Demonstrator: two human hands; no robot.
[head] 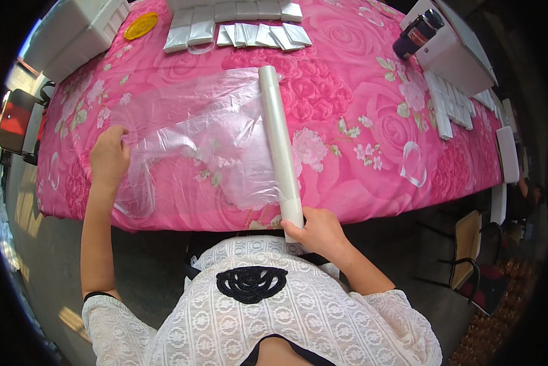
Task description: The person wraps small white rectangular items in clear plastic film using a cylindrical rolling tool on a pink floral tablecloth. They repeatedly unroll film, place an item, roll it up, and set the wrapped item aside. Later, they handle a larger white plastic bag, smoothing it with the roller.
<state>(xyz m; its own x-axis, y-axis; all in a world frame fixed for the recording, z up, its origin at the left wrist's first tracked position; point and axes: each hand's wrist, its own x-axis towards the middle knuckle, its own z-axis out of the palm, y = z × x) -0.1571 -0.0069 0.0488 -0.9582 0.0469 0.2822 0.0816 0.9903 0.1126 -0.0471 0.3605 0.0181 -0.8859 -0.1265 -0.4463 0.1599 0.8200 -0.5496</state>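
A long roll of clear plastic film (278, 142) lies across the pink floral tablecloth (356, 192), its near end reaching past the table's front edge. My right hand (322, 231) grips that near end, thumb on top. From the roll a wide, thin transparent sheet (205, 146) spreads leftward over the cloth, wrinkled and shiny. My left hand (110, 153) is at the sheet's left edge, fingers curled; whether film is pinched between them cannot be made out.
Flat silvery-white packets (264, 35) lie in rows at the far side. A yellow round piece (140, 25) and white foam boxes (79, 34) are at the far left. At right are a dark flask (418, 34), another foam box (459, 50), white packs (447, 103) and a chair (466, 249).
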